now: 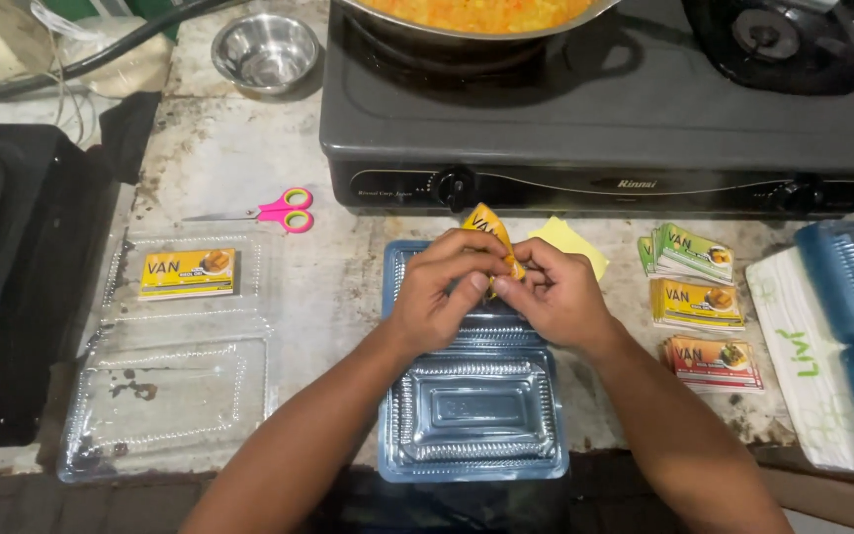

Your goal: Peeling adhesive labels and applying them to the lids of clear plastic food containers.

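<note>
Surface: worn stone counter (348, 287) with a black gas stove (605, 129) at the back.
Left hand (442, 292): fingers closed, pinching the orange sachet (489, 229) above the open blue-tinted plastic box (473, 405).
Right hand (555, 292): fingertips gripping the same sachet's lower end.
Labels: yellow card (188, 272) inside the clear box (170, 356) on the left; green, yellow and red card stacks (699, 307) on the right.
Scissors (269, 211): pink-handled, lying left of the stove.

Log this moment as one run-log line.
left hand: holds yellow label | right hand: pinches same label | below: open clear clamshell box | near: pink scissors, label stacks
</note>
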